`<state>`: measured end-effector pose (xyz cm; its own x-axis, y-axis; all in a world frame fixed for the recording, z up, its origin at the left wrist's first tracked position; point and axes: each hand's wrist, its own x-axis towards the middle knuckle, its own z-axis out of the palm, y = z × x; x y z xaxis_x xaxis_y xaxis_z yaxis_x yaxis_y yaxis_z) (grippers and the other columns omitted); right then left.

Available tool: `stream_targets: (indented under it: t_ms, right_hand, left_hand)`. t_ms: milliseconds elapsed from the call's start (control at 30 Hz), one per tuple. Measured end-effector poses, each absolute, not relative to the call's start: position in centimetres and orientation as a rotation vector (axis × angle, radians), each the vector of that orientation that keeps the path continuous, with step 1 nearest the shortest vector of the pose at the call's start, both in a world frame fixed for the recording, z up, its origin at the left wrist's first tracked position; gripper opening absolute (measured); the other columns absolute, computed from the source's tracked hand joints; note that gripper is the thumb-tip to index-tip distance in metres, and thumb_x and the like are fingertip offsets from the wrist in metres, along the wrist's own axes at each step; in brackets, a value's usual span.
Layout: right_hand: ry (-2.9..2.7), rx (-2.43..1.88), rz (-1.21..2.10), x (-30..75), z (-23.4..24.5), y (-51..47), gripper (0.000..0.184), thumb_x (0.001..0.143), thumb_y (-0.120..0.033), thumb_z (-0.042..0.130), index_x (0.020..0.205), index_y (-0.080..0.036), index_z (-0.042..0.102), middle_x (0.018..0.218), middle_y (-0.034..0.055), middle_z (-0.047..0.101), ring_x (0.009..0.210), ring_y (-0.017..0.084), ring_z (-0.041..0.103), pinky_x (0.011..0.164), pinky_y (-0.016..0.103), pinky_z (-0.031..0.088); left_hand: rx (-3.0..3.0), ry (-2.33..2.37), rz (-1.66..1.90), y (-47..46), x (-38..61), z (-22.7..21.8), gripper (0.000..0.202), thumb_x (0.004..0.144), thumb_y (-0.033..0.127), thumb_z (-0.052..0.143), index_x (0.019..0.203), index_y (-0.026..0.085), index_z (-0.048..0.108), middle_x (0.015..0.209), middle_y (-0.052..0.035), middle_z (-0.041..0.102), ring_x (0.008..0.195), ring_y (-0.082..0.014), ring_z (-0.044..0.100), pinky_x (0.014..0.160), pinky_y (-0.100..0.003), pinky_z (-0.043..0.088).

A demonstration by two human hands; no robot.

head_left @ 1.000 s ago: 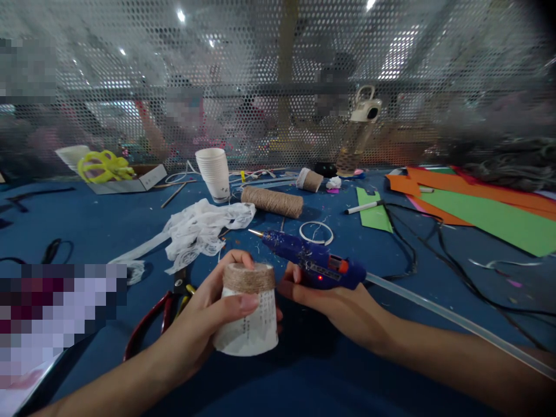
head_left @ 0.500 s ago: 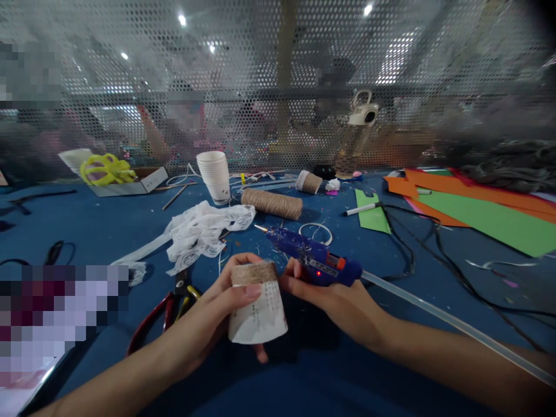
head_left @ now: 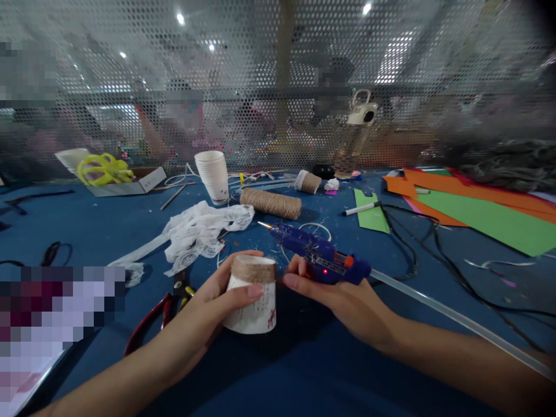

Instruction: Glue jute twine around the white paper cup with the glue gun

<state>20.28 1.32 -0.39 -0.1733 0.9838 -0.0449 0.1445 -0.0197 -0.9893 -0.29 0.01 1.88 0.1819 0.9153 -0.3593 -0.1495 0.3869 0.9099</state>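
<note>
My left hand [head_left: 217,298] is closed around a white paper cup [head_left: 254,310], its thumb across the front. A band of brown twine [head_left: 253,271] wraps the cup's upper end, and a small reddish print shows low on its right side. In my right hand [head_left: 334,295] is a blue hot glue gun [head_left: 313,246] with a red light lit. Its metal nozzle points up and to the left, beyond the cup and apart from it. A long clear glue stick [head_left: 434,310] sticks out of the gun's back end. The gun's grip is mostly hidden by my fingers.
White lace ribbon [head_left: 195,231] lies heaped behind my left hand, near red-handled pliers [head_left: 150,324]. Farther back are a twine roll [head_left: 270,203], stacked paper cups [head_left: 212,176] and a bottle [head_left: 354,136]. Coloured sheets [head_left: 490,217] and black cables [head_left: 456,272] occupy the right.
The cup has turned and tilted in my left hand, so its top rim and reddish print now show. My right hand has shifted the glue gun slightly to the right.
</note>
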Motion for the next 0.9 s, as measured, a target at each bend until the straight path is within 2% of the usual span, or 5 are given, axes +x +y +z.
stream_targets:
  t_ms: [167, 400, 600, 733, 900]
  right_hand:
    - [-1.540, -1.184, 1.237, 20.51, 0.11, 1.21, 0.020, 0.083, -0.039, 0.074, 0.077, -0.023, 0.065, 0.080, -0.0016, 0.066, 0.081, 0.016, 0.063, 0.085, 0.030, 0.056]
    - [-1.512, -1.166, 1.256, 20.76, 0.28, 1.00, 0.023, 0.080, -0.039, 0.077, 0.074, -0.023, 0.062, 0.082, -0.0017, 0.065, 0.082, 0.016, 0.061, 0.083, 0.030, 0.054]
    - [-1.524, -1.181, 1.249, 20.71, 0.34, 0.87, 0.025, 0.081, -0.039, 0.076, 0.072, -0.023, 0.059, 0.082, -0.0020, 0.065, 0.082, 0.016, 0.060, 0.086, 0.032, 0.052]
    - [-1.563, -1.157, 1.279, 20.82, 0.42, 0.83, 0.026, 0.083, -0.039, 0.075, 0.073, -0.024, 0.058, 0.083, -0.0024, 0.066, 0.082, 0.016, 0.061, 0.086, 0.030, 0.052]
    - [-1.526, -1.076, 1.366, 20.84, 0.57, 0.72, 0.027, 0.086, -0.039, 0.076, 0.073, -0.023, 0.058, 0.089, -0.0025, 0.071, 0.087, 0.015, 0.065, 0.089, 0.028, 0.054]
  left_hand:
    - [0.858, 1.116, 0.894, 0.13, -0.29, 1.82, 0.052, 0.080, 0.035, 0.080, 0.129, 0.025, 0.068, 0.117, -0.0061, 0.079, 0.099, -0.0269, 0.072, 0.074, -0.030, 0.054]
    - [0.877, 1.109, 0.864, 0.22, -0.35, 1.53, 0.060, 0.078, 0.036, 0.083, 0.134, 0.028, 0.062, 0.128, -0.0028, 0.076, 0.118, -0.0270, 0.067, 0.082, -0.027, 0.051]
    - [0.974, 1.102, 0.848, 0.36, -0.48, 1.19, 0.068, 0.065, 0.033, 0.094, 0.126, 0.024, 0.063, 0.101, -0.0003, 0.078, 0.096, -0.0217, 0.070, 0.084, -0.027, 0.051]
    - [0.917, 1.109, 0.862, 0.56, -0.37, 1.33, 0.057, 0.068, 0.030, 0.091, 0.118, 0.020, 0.064, 0.101, -0.0022, 0.078, 0.090, -0.0195, 0.069, 0.077, -0.026, 0.051]
    - [0.908, 1.099, 0.899, 0.55, -0.21, 1.69, 0.054, 0.070, 0.028, 0.089, 0.118, 0.022, 0.066, 0.100, -0.0019, 0.078, 0.094, -0.0219, 0.069, 0.083, -0.028, 0.049]
